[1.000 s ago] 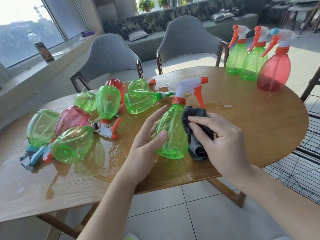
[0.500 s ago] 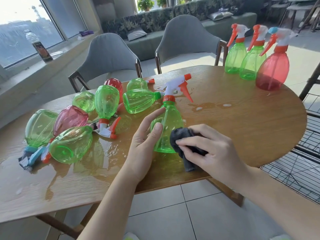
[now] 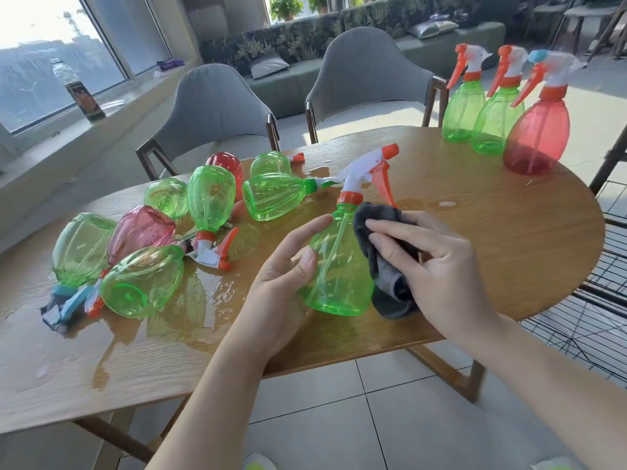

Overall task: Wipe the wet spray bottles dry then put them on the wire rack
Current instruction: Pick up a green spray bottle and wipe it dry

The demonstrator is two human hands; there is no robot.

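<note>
Now my left hand steadies the green spray bottle between my hands, fingers nearly straight against it so it can turn, while my right hand grips the dark cloth, pressing it to the bottle's side.

wet wooden table bears lying bottles, three upright.
</note>
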